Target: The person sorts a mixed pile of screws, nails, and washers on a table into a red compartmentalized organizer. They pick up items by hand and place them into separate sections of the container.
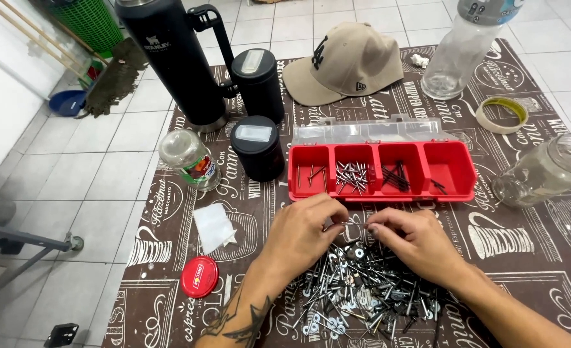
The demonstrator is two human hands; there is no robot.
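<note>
Nail [353, 223]: long axis crosswise, pinched at both ends between left hand [301, 233] and right hand [417, 240]; tray [469, 169] just beyond, pile [362, 293] beneath.

This looks like a home utility room used as a makeshift workshop: a bench [543, 258] under a brown coffee-print cloth stands on a white tiled floor [105, 167]. On it lie a pile of nails and washers [362, 290], a red compartment box [382, 171], a thermos [176, 58] and a cap [346, 61].
</note>
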